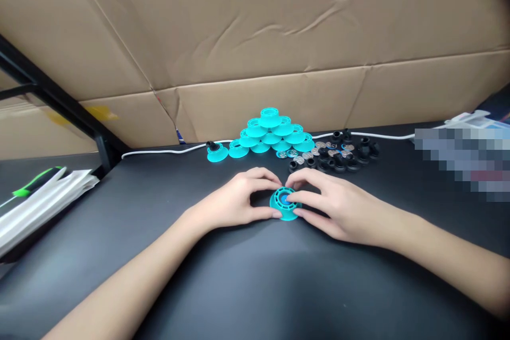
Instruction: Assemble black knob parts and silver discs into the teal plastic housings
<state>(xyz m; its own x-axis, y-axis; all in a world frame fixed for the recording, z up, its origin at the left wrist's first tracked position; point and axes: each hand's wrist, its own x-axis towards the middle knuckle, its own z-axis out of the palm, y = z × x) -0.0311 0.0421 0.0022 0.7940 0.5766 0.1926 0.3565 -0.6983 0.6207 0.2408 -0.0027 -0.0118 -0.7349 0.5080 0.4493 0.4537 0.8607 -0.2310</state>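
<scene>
A turquoise flared plastic ring (287, 214) rests on the dark table in front of me, with slots around its top. Inside its centre shows a small blue disc (284, 200). My left hand (239, 199) pinches the ring from the left, thumb at the front and fingers behind. From the right, my right hand (338, 204) grips around it too, one fingertip reaching into the centre onto the blue disc. Part of the ring is hidden by the right fingers.
Behind, a stack of turquoise rings (270, 117) stands against cardboard (255, 26). Beside it, one ring holds a black part (214, 145). Metal discs (298, 160) and black parts (364, 149) lie at right. A white cable (167, 153) runs behind; a green-handled tool (37, 181) lies left.
</scene>
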